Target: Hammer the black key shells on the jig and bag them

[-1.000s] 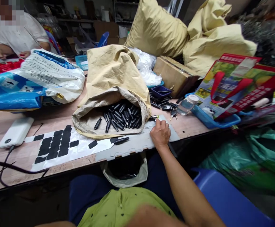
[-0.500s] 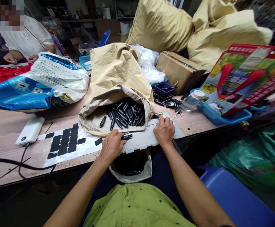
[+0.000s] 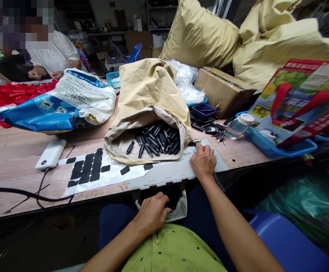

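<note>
My left hand (image 3: 153, 212) is over the open pale bag (image 3: 183, 207) at my lap, its fingers curled together. A small dark end shows at its fingertips, seemingly the short black cylindrical part; most of it is hidden. On the grey board (image 3: 158, 177), my right hand (image 3: 203, 161) is closed round a tool whose dark handle (image 3: 218, 182) sticks out below the palm. Its working end is hidden. Beyond the knuckles lies a black piece with a yellow-green tip (image 3: 198, 141). Similar black parts (image 3: 158, 139) spill in a heap inside the mouth of the beige sack (image 3: 150, 85).
A sheet with black stickers (image 3: 107, 179) and a white power bank (image 3: 51, 154) lie left. Keys (image 3: 220, 139), a clear jar (image 3: 239, 126) and a blue basket (image 3: 289, 150) stand right. Across the table sits a person in white (image 3: 56, 51), beside red material (image 3: 17, 94).
My left hand has moved down from the board to the lap bag, carrying the black part. My right hand stays on the board. The view has shifted slightly.
</note>
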